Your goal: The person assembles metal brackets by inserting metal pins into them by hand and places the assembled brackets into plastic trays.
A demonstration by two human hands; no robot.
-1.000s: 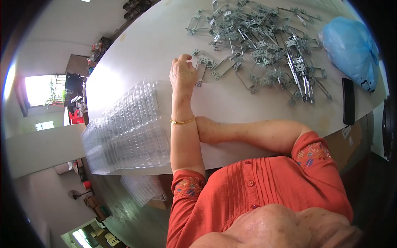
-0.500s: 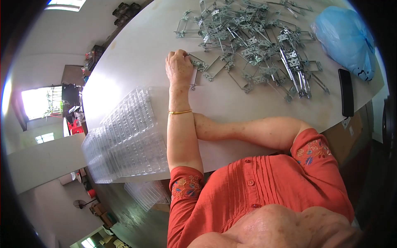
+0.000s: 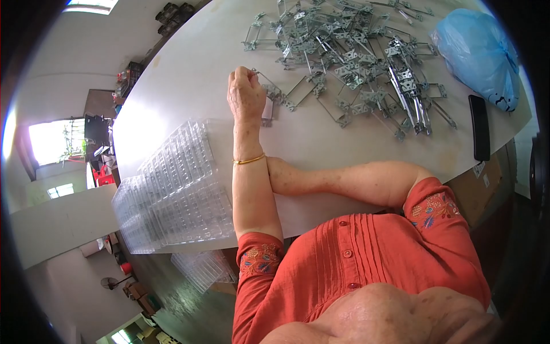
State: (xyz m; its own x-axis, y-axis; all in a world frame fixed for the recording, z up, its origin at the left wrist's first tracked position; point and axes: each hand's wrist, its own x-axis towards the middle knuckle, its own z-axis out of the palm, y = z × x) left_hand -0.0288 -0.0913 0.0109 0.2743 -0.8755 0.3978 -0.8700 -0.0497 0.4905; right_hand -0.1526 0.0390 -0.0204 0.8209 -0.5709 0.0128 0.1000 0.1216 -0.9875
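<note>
My left hand, with a gold bangle at the wrist, is closed on the edge of a metal bracket frame at the near left of the pile. Thin rods and small drilled plates make up this frame, and one rod end pokes out by my fingertips. Beyond it spreads a tangled heap of similar metal bracket frames. My right arm lies bent across the table's near side. Only the back part of my right hand shows; its fingers are hidden by my left forearm.
Clear plastic trays overlap on the left of the white table. A knotted blue plastic bag and a black phone lie at the right. A cardboard box stands below the right edge.
My left hand has turned slightly and shifted a little up and left. The bracket frame at its fingers has tilted, and one of its plates now faces me.
</note>
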